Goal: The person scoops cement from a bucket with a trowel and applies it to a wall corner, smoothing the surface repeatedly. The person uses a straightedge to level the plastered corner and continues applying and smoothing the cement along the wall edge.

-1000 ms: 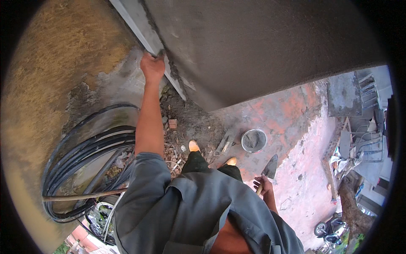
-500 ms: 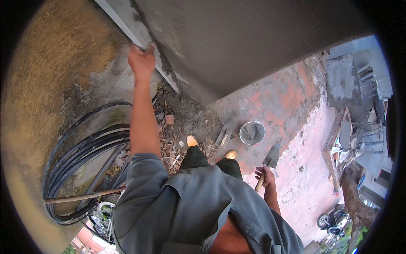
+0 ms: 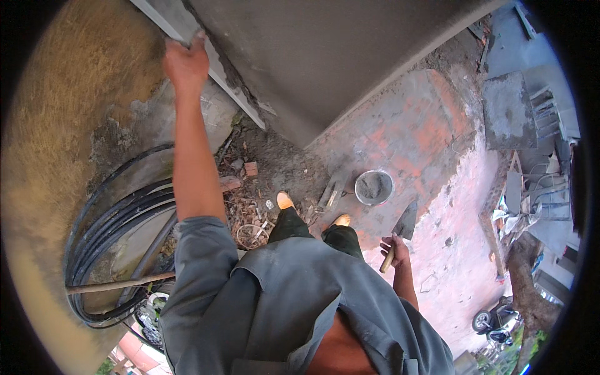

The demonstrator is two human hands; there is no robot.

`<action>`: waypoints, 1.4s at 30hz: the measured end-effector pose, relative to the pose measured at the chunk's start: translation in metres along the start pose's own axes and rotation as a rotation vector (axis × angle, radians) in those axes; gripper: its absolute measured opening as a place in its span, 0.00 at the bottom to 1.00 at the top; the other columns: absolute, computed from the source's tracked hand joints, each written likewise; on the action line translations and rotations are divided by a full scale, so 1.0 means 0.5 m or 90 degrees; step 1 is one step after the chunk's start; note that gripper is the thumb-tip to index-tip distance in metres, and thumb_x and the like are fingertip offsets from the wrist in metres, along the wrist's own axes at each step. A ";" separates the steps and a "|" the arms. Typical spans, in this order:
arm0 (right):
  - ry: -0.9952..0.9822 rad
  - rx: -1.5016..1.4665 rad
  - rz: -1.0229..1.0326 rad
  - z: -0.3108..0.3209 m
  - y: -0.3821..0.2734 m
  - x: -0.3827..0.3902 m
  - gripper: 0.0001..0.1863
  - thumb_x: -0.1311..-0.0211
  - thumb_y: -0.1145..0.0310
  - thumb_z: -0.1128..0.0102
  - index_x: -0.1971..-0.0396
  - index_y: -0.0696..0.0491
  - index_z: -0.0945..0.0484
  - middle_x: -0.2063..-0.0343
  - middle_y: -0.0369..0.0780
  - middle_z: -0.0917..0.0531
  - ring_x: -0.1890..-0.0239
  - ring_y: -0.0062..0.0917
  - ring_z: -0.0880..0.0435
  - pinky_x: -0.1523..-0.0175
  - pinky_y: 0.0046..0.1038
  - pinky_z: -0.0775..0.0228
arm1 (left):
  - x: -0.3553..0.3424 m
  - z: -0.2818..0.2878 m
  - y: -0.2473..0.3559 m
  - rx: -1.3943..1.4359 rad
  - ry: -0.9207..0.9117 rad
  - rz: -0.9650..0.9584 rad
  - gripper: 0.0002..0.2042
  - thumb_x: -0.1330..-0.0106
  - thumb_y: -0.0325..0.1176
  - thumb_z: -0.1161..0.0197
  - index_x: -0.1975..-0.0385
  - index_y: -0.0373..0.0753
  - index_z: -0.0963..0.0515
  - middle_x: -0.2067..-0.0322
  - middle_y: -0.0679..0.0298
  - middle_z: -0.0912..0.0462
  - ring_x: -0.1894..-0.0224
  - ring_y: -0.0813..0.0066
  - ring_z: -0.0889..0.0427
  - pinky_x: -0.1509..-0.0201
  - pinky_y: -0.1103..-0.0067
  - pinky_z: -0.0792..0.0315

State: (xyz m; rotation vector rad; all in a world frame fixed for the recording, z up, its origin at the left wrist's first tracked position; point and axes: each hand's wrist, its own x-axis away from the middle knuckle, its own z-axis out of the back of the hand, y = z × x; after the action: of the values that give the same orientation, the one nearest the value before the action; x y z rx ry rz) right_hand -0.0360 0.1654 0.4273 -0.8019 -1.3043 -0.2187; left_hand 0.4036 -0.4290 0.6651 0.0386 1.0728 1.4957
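My left hand (image 3: pixel 186 67) reaches far up to the upper left, its fingers closed round the edge of a long pale straightedge (image 3: pixel 232 94). That bar runs slantwise along the edge of a wall with wet grey plaster (image 3: pixel 325 56). Low on the right, my right hand (image 3: pixel 396 251) grips the wooden handle of a pointing trowel (image 3: pixel 406 221), whose grey blade points up and away. A round bucket (image 3: pixel 374 187) of grey mortar stands on the ground just beyond the trowel.
Coiled black hose (image 3: pixel 125 215) hangs at the left, with a wooden pole (image 3: pixel 119 285) across it. Rubble and broken brick (image 3: pixel 251 169) lie by my feet. A flat tool (image 3: pixel 331 192) lies near the bucket. Farther right are a mortar-stained board (image 3: pixel 509 112), a tree trunk (image 3: pixel 525 275) and a motorbike (image 3: pixel 497 322).
My left hand has moved up and left along the straightedge, still gripping it. My right hand keeps the trowel almost where it was. The view has shifted slightly.
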 end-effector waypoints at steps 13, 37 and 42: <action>0.037 -0.016 -0.048 0.036 0.031 0.000 0.23 0.37 0.45 0.46 0.62 0.53 0.26 0.59 0.41 0.20 0.59 0.36 0.22 0.58 0.37 0.28 | 0.091 0.005 0.037 0.146 -0.057 -0.029 0.19 0.44 0.37 0.31 0.60 0.28 0.26 0.63 0.43 0.18 0.57 0.43 0.20 0.53 0.64 0.28; 0.054 -0.022 -0.057 0.052 0.093 0.037 0.24 0.37 0.47 0.45 0.61 0.57 0.26 0.59 0.44 0.19 0.61 0.36 0.20 0.59 0.39 0.27 | 0.326 -0.222 -0.211 0.164 -0.277 0.167 0.17 0.47 0.30 0.31 0.59 0.29 0.23 0.61 0.47 0.17 0.55 0.50 0.18 0.51 0.66 0.27; 0.055 0.007 -0.081 0.058 0.100 0.014 0.26 0.37 0.47 0.46 0.59 0.59 0.27 0.58 0.45 0.20 0.61 0.37 0.21 0.59 0.40 0.27 | 0.252 -0.153 -0.157 0.198 -0.250 0.064 0.15 0.48 0.32 0.30 0.64 0.30 0.21 0.65 0.49 0.16 0.57 0.51 0.17 0.53 0.66 0.27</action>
State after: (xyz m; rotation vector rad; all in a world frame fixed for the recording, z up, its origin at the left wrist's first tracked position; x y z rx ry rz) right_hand -0.0280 0.2220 0.4150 -0.6932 -1.2751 -0.3436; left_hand 0.3856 -0.3853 0.5049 0.5879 0.9798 1.3245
